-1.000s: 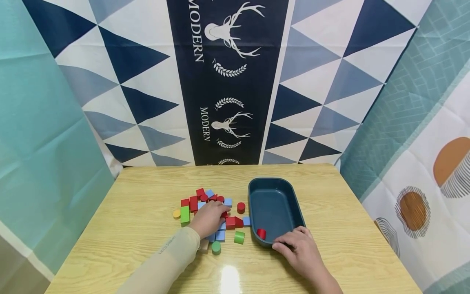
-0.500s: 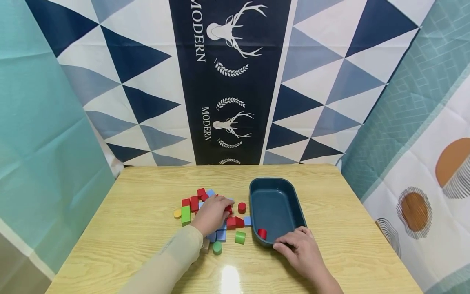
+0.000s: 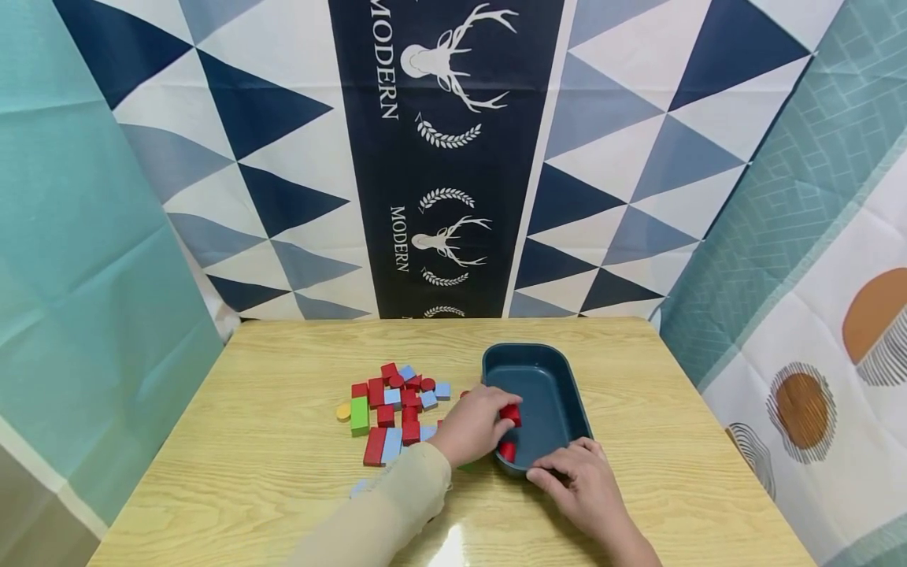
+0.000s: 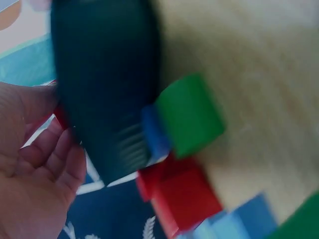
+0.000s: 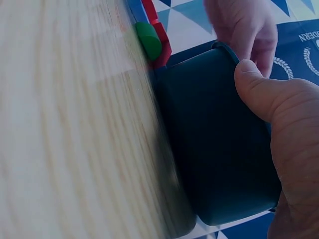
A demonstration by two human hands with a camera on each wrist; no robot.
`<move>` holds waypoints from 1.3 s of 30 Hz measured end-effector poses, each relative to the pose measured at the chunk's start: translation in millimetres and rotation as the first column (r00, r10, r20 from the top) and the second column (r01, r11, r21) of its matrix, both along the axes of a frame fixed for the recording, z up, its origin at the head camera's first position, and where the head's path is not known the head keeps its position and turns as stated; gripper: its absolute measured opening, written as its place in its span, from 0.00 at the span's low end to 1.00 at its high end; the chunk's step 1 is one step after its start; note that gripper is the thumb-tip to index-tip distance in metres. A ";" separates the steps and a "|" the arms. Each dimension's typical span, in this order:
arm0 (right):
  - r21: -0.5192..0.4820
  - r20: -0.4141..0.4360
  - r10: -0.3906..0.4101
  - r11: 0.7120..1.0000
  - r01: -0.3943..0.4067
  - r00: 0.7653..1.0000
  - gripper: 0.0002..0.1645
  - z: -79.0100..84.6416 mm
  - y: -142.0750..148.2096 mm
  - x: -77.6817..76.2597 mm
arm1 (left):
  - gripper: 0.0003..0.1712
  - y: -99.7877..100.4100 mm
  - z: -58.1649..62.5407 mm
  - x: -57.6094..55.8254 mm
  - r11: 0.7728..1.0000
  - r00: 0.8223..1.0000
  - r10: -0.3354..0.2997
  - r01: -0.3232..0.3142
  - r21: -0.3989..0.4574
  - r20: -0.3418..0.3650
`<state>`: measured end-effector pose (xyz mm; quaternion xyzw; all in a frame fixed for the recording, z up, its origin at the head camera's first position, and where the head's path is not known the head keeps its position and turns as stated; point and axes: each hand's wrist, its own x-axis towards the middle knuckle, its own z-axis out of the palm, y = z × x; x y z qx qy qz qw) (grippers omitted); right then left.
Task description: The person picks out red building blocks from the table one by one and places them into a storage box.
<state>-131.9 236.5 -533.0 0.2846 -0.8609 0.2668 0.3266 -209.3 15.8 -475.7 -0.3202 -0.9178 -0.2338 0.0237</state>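
Note:
My left hand (image 3: pixel 473 425) pinches a red block (image 3: pixel 511 414) over the left part of the dark blue-green tray (image 3: pixel 533 347). In the left wrist view the block is mostly hidden behind the fingers (image 4: pixel 65 154) and the tray wall. A red cylinder (image 3: pixel 507 451) lies inside the tray at its near left corner. My right hand (image 3: pixel 577 480) grips the tray's near right rim, and in the right wrist view its thumb (image 5: pixel 251 79) lies over that rim. To the left, several red and light blue blocks (image 3: pixel 386 416) lie in a loose cluster.
At the cluster's left edge are a green block (image 3: pixel 359 416) and a yellow disc (image 3: pixel 343 412). A green cylinder (image 4: pixel 192 114) stands close to the tray's left side. The wooden table (image 3: pixel 276 378) reaches back to a patterned cloth (image 3: pixel 439 157).
My left hand has picked a red block from the cluster and carried it right, over the tray. More of the blocks now show. The right hand stays at the rim.

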 end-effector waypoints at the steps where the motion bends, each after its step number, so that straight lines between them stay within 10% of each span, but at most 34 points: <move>1: 0.000 0.001 -0.001 1.000 0.001 1.000 0.13 0.0 -0.1 0.1 | 0.23 4.0 -3.8 0.1 1.000 1.000 0.005 -0.005 -0.018 0.005; 15: -0.005 0.011 -0.006 1.000 0.006 1.000 0.15 -2.1 1.1 0.9 | 0.15 28.4 -14.0 0.7 0.978 0.996 0.087 -0.081 -0.194 0.026; 23: -0.009 0.001 -0.002 1.000 0.002 1.000 0.14 -2.8 1.4 -0.8 | 0.15 27.1 -19.1 0.0 0.982 0.996 0.087 -0.087 -0.169 -0.004; 30: -0.008 -0.010 -0.001 1.000 0.001 1.000 0.12 -3.2 1.3 -1.4 | 0.18 15.6 -20.1 -1.4 0.984 0.968 0.171 -0.179 -0.027 -0.186; 34: -0.003 0.003 -0.014 1.000 0.014 1.000 0.14 -2.0 0.7 -1.4 | 0.16 4.9 -14.1 -10.5 0.948 0.945 0.314 -0.306 0.087 -0.091; 39: 0.002 0.017 -0.023 1.000 0.023 1.000 0.15 -1.5 -0.6 -0.7 | 0.18 -7.6 -15.3 -24.1 0.938 0.939 0.342 -0.339 -0.066 0.028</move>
